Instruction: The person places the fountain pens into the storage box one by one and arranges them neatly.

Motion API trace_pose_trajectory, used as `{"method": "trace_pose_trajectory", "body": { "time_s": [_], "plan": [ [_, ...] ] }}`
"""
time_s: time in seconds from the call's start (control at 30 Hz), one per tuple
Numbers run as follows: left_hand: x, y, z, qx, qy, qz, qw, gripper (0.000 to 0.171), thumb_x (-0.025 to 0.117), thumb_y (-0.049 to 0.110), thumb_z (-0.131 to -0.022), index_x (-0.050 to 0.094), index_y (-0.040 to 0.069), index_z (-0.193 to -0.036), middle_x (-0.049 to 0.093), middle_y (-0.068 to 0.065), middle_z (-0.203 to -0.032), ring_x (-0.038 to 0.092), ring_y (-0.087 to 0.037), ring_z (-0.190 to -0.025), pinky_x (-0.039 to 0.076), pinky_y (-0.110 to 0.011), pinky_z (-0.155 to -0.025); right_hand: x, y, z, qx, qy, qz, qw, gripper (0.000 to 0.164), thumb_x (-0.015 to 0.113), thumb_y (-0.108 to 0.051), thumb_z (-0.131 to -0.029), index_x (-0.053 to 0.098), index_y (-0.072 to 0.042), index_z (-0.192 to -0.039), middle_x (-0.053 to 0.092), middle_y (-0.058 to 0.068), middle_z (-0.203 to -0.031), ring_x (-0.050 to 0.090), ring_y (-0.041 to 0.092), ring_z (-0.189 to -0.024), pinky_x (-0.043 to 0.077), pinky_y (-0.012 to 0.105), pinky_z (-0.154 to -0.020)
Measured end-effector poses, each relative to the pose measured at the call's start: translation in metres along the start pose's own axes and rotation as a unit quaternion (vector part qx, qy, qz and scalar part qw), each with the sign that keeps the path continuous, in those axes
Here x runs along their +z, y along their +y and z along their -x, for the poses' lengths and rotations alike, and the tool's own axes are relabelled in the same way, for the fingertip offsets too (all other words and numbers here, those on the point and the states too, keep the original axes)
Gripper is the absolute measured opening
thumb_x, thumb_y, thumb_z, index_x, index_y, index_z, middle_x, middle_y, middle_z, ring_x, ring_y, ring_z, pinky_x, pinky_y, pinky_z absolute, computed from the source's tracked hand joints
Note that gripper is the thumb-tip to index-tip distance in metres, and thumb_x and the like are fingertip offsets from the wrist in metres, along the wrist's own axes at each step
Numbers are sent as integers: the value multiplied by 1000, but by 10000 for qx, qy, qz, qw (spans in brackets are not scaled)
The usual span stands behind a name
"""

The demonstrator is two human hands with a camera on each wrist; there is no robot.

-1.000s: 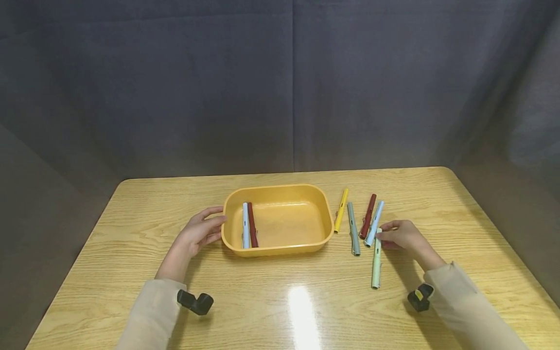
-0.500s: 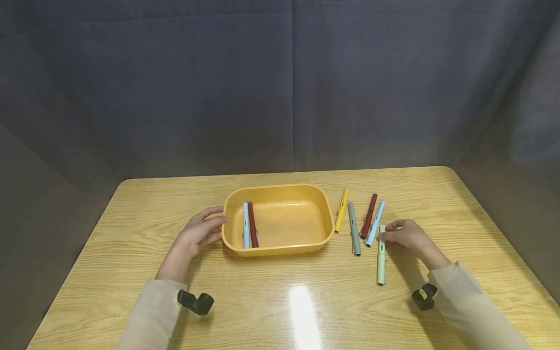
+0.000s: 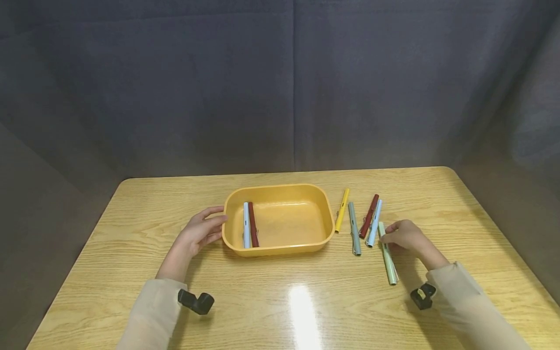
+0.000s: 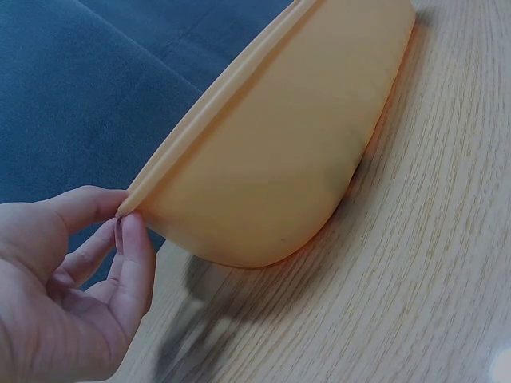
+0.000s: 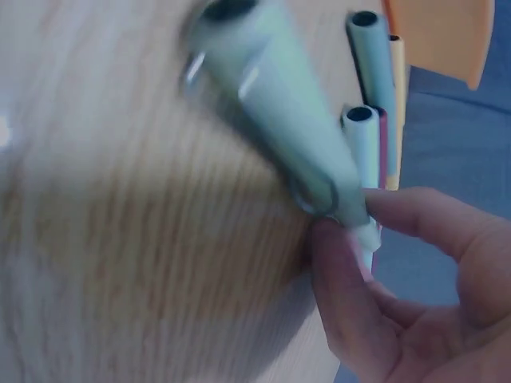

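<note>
My left hand (image 3: 200, 232) pinches the left rim of a yellow-orange plastic tray (image 3: 280, 250) between thumb and fingers; the left wrist view shows the grip on the rim (image 4: 172, 155). Inside the tray, a light blue pen (image 3: 246, 226) and a dark red pen (image 3: 253, 226) lie side by side at the left. My right hand (image 3: 407, 237) pinches a light green pen (image 3: 388, 262) near its far end, between thumb and fingers. In the right wrist view the green pen (image 5: 279, 96) is blurred, its clip side showing. Just left of it lies another light blue pen (image 3: 374, 223).
Beside that blue pen lies a second dark red pen (image 3: 369, 217), almost touching it. Further left are a grey-green pen (image 3: 355, 231) and a yellow pen (image 3: 342, 210) close to the tray's right wall. The wooden table (image 3: 245, 301) ends at a dark curtain (image 3: 280, 97).
The light green pen has shifted right and swung, its near end now pointing further right. The light blue pen outside the tray has turned slightly. My left hand and the tray stay put.
</note>
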State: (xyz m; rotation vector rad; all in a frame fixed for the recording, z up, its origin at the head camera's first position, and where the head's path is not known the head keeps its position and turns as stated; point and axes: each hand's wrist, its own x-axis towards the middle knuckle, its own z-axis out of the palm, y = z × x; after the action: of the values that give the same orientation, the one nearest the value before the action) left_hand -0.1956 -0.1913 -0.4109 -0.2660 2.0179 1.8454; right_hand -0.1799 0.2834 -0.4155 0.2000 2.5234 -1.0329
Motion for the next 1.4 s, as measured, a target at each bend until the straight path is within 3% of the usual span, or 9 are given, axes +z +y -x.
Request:
{"method": "trace_pose_trajectory", "body": {
  "time_s": [0.17, 0.37, 0.6, 1.0, 1.4],
  "plan": [
    [0, 0, 0, 5, -8, 33, 10000, 59, 58, 21, -95, 32, 7, -147, 62, 5, -100, 64, -1, -82, 56, -13, -72, -10, 5, 2, 9, -158, -324, 9994, 50, 60, -13, -90, 45, 21, -123, 60, 20, -103, 63, 14, -86, 59, 34, -81],
    [0, -1, -1, -16, 27, 67, 10000, 59, 58, 20, -95, 32, 8, -147, 62, 4, -103, 64, -1, -83, 55, -14, -72, -22, 12, 5, 75, -271, -1167, 9928, 57, 58, -16, -93, 35, 19, -133, 62, 1, -92, 63, 1, -77, 60, 26, -78],
    [0, -1, -2, -8, 26, 53, 10000, 59, 58, 21, -95, 33, 8, -147, 62, 2, -105, 64, -2, -84, 55, -14, -73, -37, 10, 8, -195, -233, -1636, 9861, 62, 55, -20, -96, 27, 17, -138, 62, -14, -83, 63, -2, -75, 58, 21, -77],
    [1, 0, -2, -8, 7, 127, 9999, 59, 58, 19, -95, 32, 8, -147, 62, 7, -94, 63, -2, -80, 56, -14, -72, -52, -16, 6, -114, -103, -2271, 9738, 71, 57, -23, -96, 20, 11, -146, 60, -20, -82, 62, -6, -75, 56, 13, -74],
    [0, -1, -2, -89, 13, 94, 9999, 59, 58, 19, -95, 33, 9, -148, 62, 6, -94, 63, -2, -79, 55, -14, -72, -40, -63, -1, -312, -278, -2430, 9691, 69, 58, -21, -96, 21, 8, -147, 62, -19, -81, 63, -6, -73, 55, 11, -75]
  ]
}}
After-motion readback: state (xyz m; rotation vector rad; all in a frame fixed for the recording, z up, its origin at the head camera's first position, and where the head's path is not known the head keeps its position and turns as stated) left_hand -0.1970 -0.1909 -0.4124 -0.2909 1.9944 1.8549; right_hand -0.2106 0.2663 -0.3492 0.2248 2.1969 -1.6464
